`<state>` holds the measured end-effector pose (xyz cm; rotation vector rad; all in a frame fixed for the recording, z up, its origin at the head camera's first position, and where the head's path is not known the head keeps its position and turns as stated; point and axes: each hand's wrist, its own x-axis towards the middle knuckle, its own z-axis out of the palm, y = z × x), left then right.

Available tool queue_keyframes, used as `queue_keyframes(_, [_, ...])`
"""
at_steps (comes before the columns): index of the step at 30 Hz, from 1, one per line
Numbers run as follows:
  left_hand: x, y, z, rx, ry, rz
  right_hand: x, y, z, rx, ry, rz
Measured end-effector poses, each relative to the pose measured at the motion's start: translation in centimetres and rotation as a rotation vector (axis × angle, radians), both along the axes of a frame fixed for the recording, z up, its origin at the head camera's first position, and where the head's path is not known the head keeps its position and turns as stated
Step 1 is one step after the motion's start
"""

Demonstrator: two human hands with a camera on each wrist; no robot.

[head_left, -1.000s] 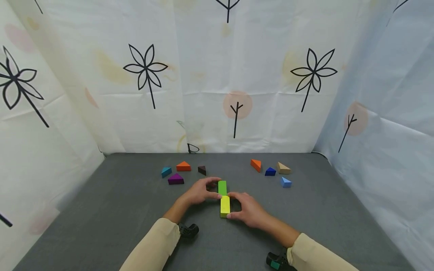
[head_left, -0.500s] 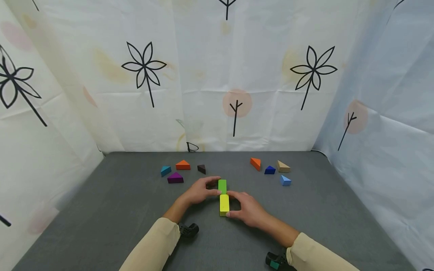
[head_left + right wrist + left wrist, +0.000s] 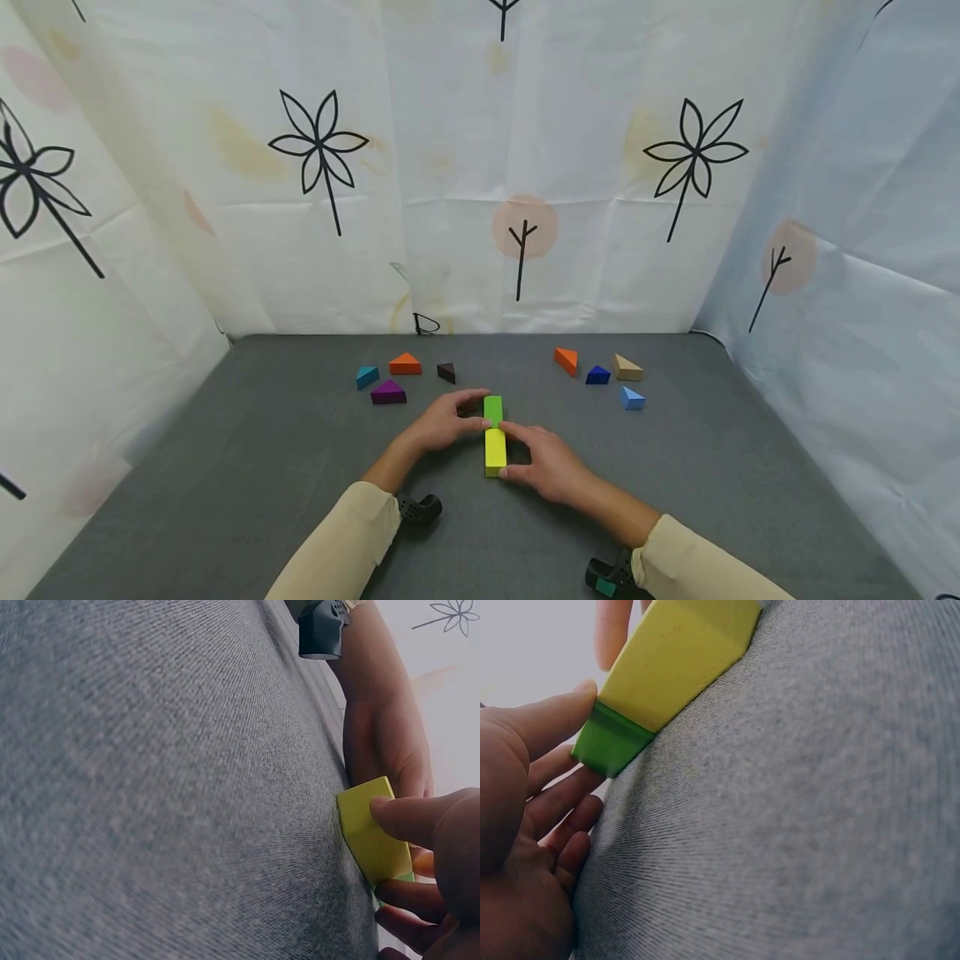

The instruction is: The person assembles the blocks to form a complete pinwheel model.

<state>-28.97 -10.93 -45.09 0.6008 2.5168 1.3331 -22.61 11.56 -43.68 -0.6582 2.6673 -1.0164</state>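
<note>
A green block [image 3: 492,408] and a yellow block [image 3: 495,454] lie end to end on the grey cloth, the green one farther away. My left hand [image 3: 442,425] grips the green block from the left, its thumb near the joint. From the right, my right hand [image 3: 555,467] holds the yellow block, index finger at the far end and thumb at the near end. In the left wrist view the green block [image 3: 613,742] meets the yellow block [image 3: 679,664] end to end. The right wrist view shows the thumb on the yellow block [image 3: 367,832].
Beyond the left hand lie teal [image 3: 367,377], orange [image 3: 405,364], purple [image 3: 388,393] and dark brown [image 3: 446,372] triangular blocks. At the back right are orange [image 3: 567,361], dark blue [image 3: 597,376], tan [image 3: 627,368] and light blue [image 3: 632,399] ones. Patterned curtains [image 3: 450,167] border the table.
The yellow block has shifted slightly left with my right hand and lines up more closely with the green block. Both hands have kept their grips.
</note>
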Motion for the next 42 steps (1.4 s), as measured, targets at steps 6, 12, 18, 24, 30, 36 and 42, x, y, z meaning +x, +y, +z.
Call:
queue_keyframes(6, [0.0, 0.2, 0.1, 0.003, 0.009, 0.011, 0.0, -0.1, 0.1, 0.013, 0.004, 0.003])
queue_keyframes(12, [0.1, 0.2, 0.1, 0.014, 0.017, 0.013, -0.1, -0.1, 0.3, 0.026, -0.001, 0.013])
queue_keyframes(18, [0.2, 0.1, 0.1, 0.018, 0.018, 0.016, 0.0, -0.1, 0.4, 0.024, 0.004, 0.022])
queue_keyframes(24, [0.2, 0.1, 0.0, 0.023, 0.004, 0.032, 0.0, -0.2, 0.4, 0.034, -0.002, 0.018])
queue_keyframes(30, [0.4, 0.1, 0.1, 0.011, 0.001, 0.031, 0.0, -0.3, 0.5, 0.054, 0.007, 0.016])
queue_keyframes(36, [1.2, 0.4, 0.6, -0.053, 0.081, 0.020, 0.0, -0.3, 0.4, 0.043, 0.031, 0.027])
queue_keyframes(42, [2.6, 0.5, 0.5, -0.152, 0.218, -0.023, 0.0, -0.1, 0.5, 0.027, 0.046, 0.038])
